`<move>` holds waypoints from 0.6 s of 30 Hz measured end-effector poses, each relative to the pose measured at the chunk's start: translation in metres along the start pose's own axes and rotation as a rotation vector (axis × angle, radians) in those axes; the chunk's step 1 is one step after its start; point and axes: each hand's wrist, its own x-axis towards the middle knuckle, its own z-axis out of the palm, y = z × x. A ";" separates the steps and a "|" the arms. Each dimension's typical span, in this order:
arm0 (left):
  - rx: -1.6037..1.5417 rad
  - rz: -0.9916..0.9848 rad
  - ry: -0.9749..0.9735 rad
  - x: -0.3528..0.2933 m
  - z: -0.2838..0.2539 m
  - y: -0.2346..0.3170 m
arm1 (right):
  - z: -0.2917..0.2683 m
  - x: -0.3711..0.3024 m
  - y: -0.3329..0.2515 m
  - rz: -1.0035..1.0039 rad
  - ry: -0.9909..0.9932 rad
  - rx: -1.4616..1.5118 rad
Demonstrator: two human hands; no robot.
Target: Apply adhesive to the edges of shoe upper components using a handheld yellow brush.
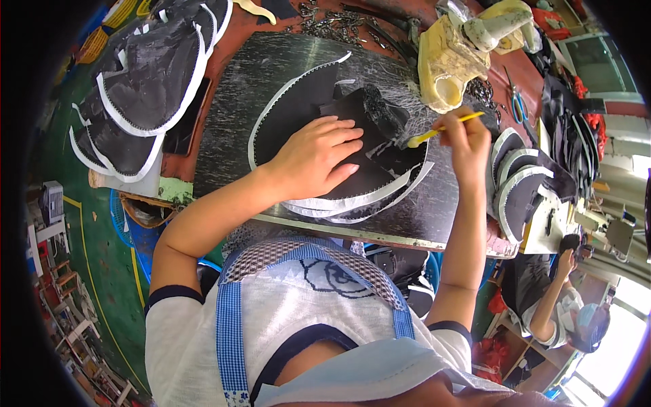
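My left hand [317, 157] lies flat, fingers stretched out, on a curved black sheet piece [288, 125] with a white toothed edge strip. More such pieces are layered beneath, their white rims showing along the near side. A smaller dark flap [349, 107] rises from the top piece beyond my fingertips. Between the fingers of my right hand [466, 144] is a thin brush [426, 136] with a yellow handle. Its tip points left and is at the right part of the black piece; whether it touches is too small to tell. All this rests on a dark, streaked board [234, 115].
A yellowish, crusted pot [441, 68] stands beyond my right hand. Blue-handled scissors [519, 105] lie to its right. White-edged black pieces are stacked at the left [146, 81] and right [519, 193]. Another person [559, 312] is at the far right.
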 end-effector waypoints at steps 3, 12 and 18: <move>0.036 -0.093 0.095 -0.007 -0.032 -0.009 | 0.021 0.004 -0.026 -0.135 0.015 0.213; 0.155 -0.488 0.156 -0.017 -0.031 -0.014 | 0.025 0.008 -0.034 -0.128 -0.082 -0.046; 0.087 -0.604 0.105 -0.014 -0.039 -0.004 | 0.065 0.003 -0.024 -0.323 -0.157 -0.098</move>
